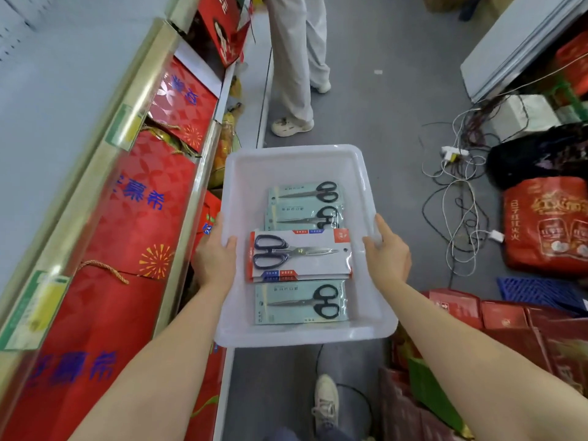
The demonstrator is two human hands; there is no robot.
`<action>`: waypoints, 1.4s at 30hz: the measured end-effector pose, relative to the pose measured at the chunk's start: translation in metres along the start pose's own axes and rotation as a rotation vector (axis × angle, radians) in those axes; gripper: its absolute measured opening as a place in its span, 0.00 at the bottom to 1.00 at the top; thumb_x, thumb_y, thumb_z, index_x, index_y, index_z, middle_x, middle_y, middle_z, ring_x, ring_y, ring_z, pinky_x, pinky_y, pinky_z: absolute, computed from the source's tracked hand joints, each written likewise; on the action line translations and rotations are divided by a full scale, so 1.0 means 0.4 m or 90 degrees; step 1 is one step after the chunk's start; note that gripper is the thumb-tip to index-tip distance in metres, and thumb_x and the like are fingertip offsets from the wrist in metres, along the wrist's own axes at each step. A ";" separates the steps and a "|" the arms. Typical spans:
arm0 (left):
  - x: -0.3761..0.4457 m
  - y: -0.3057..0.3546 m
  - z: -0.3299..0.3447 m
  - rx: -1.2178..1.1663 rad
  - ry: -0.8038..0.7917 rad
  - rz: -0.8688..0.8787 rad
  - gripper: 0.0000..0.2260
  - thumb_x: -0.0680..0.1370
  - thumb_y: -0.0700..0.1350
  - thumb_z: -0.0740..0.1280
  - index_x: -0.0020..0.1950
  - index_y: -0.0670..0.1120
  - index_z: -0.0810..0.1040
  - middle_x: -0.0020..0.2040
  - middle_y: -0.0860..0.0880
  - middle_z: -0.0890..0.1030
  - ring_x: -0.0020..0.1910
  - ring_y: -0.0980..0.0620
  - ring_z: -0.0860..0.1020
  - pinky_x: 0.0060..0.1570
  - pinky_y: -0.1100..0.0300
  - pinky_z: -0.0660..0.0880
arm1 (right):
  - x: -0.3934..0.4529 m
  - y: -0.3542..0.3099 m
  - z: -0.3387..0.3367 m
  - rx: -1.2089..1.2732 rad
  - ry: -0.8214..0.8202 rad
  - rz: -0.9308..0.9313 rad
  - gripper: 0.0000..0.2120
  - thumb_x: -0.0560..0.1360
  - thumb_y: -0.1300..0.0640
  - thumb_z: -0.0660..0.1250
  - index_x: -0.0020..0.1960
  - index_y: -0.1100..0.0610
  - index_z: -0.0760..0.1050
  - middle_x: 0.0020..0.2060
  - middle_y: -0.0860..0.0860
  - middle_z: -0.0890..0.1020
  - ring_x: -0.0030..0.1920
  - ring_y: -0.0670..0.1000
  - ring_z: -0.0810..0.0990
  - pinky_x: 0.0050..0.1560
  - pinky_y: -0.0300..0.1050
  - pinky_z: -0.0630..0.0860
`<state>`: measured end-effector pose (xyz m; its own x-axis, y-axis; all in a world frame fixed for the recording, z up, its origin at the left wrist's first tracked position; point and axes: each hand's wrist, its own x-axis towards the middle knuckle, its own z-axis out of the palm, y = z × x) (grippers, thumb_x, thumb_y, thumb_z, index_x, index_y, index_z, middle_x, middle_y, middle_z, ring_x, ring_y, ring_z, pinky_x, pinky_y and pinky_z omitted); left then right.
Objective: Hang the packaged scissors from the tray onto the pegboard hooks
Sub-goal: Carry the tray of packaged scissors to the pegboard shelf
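I hold a translucent white plastic tray [286, 160] in front of me above the aisle floor. My left hand [214, 256] grips its left rim and my right hand [386, 253] grips its right rim, thumbs inside. Several packaged scissors lie flat in it. A white-and-red pack with dark blue handles [300, 254] lies on top in the middle. Pale green packs with black handles lie at the far end [304, 192], just behind it [307, 218], and nearest me [300, 302]. A pale pegboard wall [47, 74] rises at the upper left; no hooks show.
Shelves with red gift boxes [143, 218] run along the left. A person in beige trousers [296, 58] stands ahead in the aisle. Tangled cables and a power strip [455, 151] lie on the floor at right, beside red bags [547, 224] and red boxes [502, 316].
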<state>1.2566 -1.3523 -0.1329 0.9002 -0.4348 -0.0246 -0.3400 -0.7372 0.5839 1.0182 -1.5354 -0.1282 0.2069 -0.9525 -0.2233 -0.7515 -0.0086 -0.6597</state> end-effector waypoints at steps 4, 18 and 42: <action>0.061 -0.015 0.047 -0.012 0.001 -0.005 0.27 0.79 0.45 0.68 0.77 0.53 0.64 0.67 0.41 0.76 0.64 0.40 0.75 0.64 0.49 0.72 | 0.053 -0.004 0.056 -0.012 -0.008 -0.002 0.25 0.80 0.52 0.62 0.75 0.42 0.62 0.49 0.52 0.77 0.48 0.54 0.75 0.54 0.50 0.74; 0.337 -0.149 0.236 -0.012 0.007 0.022 0.27 0.78 0.44 0.68 0.76 0.52 0.66 0.61 0.40 0.80 0.58 0.39 0.79 0.57 0.45 0.77 | 0.253 -0.033 0.340 -0.088 0.013 0.001 0.25 0.81 0.51 0.60 0.76 0.43 0.59 0.45 0.51 0.74 0.43 0.52 0.73 0.46 0.46 0.69; 0.440 -0.091 0.421 0.283 -0.174 0.442 0.34 0.73 0.54 0.72 0.75 0.45 0.66 0.68 0.43 0.71 0.66 0.43 0.70 0.66 0.50 0.67 | 0.328 0.007 0.411 -0.257 0.103 -0.122 0.29 0.75 0.53 0.69 0.73 0.54 0.65 0.58 0.57 0.74 0.57 0.59 0.70 0.52 0.52 0.72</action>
<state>1.3817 -1.4891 -0.2954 0.3716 -0.9284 -0.0077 -0.9145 -0.3675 0.1693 1.1462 -1.6104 -0.2774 0.2895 -0.9571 0.0106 -0.8994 -0.2758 -0.3392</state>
